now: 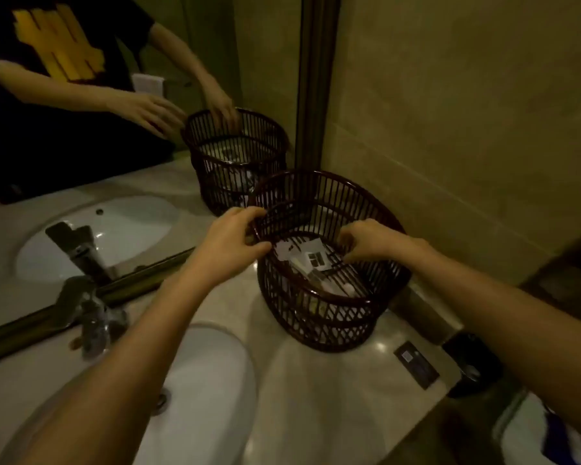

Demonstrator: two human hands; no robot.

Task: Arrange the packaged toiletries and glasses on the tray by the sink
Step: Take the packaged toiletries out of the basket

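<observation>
From the head view, both hands are at the dark slatted basket (329, 263) on the counter (316, 380) right of the sink (208, 397). The left hand (230, 238) has its fingers clamped on the near-left rim. The right hand (366, 239) reaches inside, fingers curled together, can't tell if gripping. The packaged toiletries (311, 260) lie just left of those fingertips.
</observation>
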